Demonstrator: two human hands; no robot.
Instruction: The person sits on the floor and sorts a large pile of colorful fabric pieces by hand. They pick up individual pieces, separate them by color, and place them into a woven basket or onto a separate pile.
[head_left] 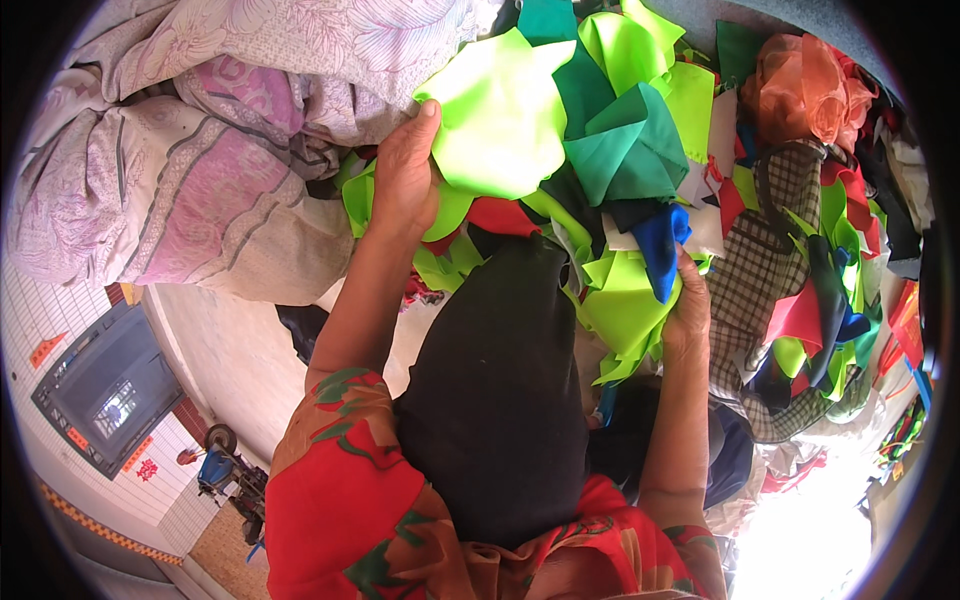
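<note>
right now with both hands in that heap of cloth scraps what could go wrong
1. The left hand grips only the edge of the neon yellow-green fabric piece, so it might slip free.
2. The right hand presses a crumpled lime green scrap under a loosely stacked pile; the teal green cloth and the blue scrap above could slide down.
3. The black cloth bundle hides what lies under it.

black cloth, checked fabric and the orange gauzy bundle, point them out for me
black cloth (495, 400), head view, on the middle of its broad dark face
checked fabric (745, 290), head view, on its brown plaid middle
orange gauzy bundle (805, 85), head view, on the puffed centre of it
</note>
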